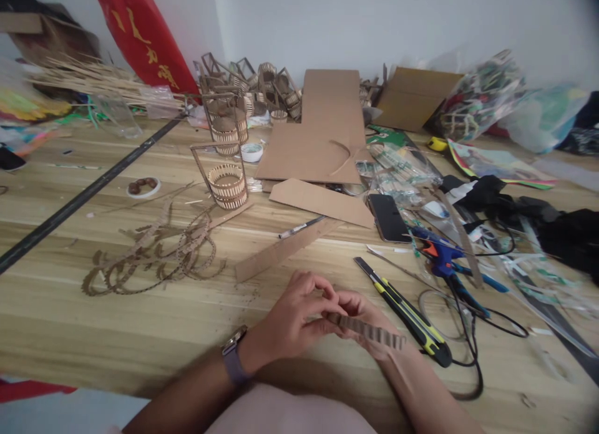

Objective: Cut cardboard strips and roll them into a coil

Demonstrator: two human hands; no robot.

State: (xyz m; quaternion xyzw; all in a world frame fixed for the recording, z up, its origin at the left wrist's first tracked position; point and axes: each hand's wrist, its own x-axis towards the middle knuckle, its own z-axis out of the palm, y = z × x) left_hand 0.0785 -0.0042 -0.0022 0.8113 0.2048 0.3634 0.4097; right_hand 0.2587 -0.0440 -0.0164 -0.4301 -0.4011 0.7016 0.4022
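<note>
Both my hands meet low in the middle of the view, over the wooden table. My left hand, with a watch on its wrist, pinches one end of a narrow corrugated cardboard strip. My right hand holds the same strip from below, its fingers curled round it. The strip sticks out to the right past my right hand. A yellow and black utility knife lies just to the right of my hands.
Curly cardboard offcuts lie to the left. Small cardboard baskets and flat cardboard sheets stand further back. A phone, a blue glue gun, black cables and plastic bags crowd the right side.
</note>
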